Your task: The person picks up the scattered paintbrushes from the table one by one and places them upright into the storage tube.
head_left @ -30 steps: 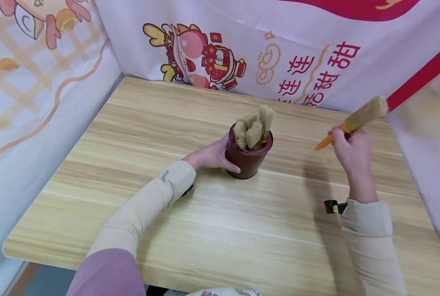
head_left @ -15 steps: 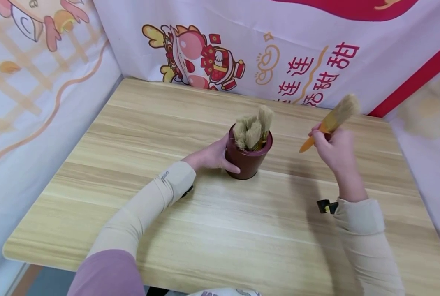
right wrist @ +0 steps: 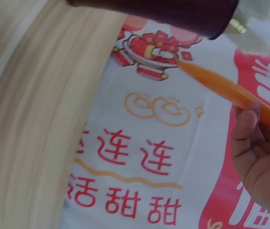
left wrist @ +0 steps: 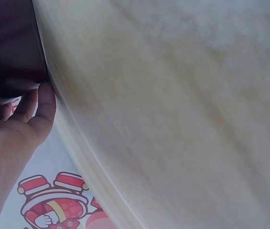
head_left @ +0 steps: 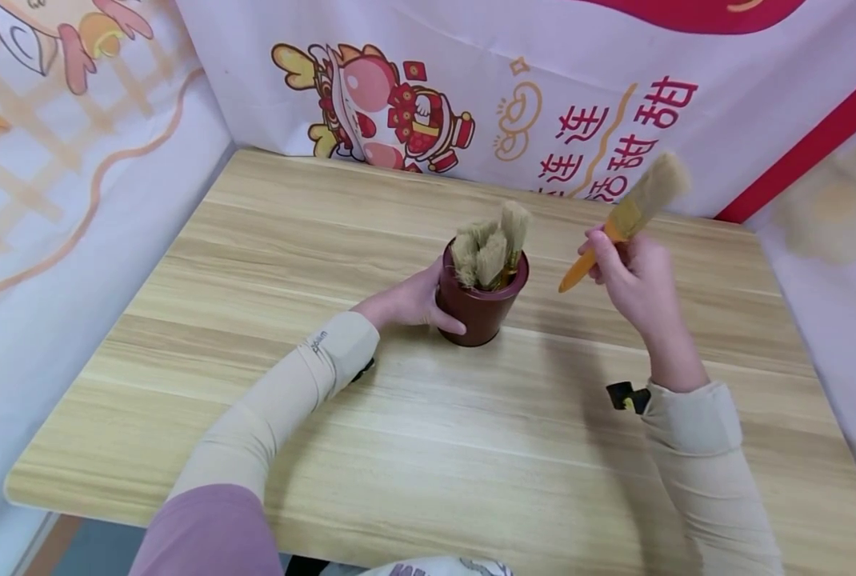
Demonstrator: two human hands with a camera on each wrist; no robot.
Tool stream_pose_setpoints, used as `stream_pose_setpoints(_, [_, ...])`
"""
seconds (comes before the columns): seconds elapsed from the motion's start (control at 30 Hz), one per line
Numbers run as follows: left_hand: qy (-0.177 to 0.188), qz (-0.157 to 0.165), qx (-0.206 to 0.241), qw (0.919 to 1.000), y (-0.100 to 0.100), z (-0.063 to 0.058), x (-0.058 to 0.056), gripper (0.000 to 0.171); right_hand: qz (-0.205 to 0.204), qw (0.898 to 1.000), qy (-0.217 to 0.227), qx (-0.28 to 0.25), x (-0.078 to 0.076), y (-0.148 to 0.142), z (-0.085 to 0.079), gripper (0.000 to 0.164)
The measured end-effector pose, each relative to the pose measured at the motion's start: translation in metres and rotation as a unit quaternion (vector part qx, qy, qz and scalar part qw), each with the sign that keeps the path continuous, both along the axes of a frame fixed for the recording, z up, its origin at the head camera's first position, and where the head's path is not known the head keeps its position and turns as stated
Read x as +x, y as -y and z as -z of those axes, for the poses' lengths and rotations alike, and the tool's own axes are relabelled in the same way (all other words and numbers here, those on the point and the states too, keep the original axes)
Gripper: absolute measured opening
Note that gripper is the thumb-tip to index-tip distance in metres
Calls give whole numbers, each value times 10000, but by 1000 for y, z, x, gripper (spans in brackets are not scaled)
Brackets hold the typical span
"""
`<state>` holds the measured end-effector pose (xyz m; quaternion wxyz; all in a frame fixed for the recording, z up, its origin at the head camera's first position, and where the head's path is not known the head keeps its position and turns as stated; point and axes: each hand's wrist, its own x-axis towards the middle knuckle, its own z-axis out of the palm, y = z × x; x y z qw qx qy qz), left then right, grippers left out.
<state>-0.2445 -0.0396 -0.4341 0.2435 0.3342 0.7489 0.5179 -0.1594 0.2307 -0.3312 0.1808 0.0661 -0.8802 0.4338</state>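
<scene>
A dark red cup [head_left: 477, 316] stands upright on the table, with several bristle brushes [head_left: 491, 254] in it, heads up. My left hand [head_left: 415, 302] grips the cup's left side, thumb across its front; in the left wrist view, fingers [left wrist: 43, 112] curl against the dark cup [left wrist: 11, 50]. To the right of the cup, above the table, my right hand [head_left: 640, 276] holds a paintbrush [head_left: 626, 216] by its orange handle. Its bristles point up and to the right, the handle's tip down toward the cup. The right wrist view shows the orange handle [right wrist: 230, 90] between thumb and fingers.
The wood-grain table [head_left: 255, 240] reaches back to a printed white cloth [head_left: 471, 104] with red lettering and cartoon figures. Another patterned cloth [head_left: 97, 200] borders the left side. A small black device [head_left: 624, 398] sits at the right wrist.
My right hand has moved left, closer to the cup, carrying the paintbrush, which now stands a little more upright. The left hand and the cup have stayed in place.
</scene>
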Motion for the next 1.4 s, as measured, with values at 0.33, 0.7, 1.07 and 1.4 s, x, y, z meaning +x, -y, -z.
stream_pose_setpoints(0.33, [2,-34,-210,9998,2,11,-1,120,-221,9993,-219,-195,4,15,-11,28])
stream_pose_setpoints(0.7, [-16,-110,-365,9993,3,19,4,121,-183,9997,-136,-95,5,21,-11,27])
stream_pose_setpoints(1.07, [-43,-67,-352,9994,2,13,-4,121,-467,9980,-313,-280,4,33,-22,21])
stream_pose_setpoints(1.4, [-165,-22,-304,9994,0,8,-6,123,-449,9974,-470,-326,4,37,-33,19])
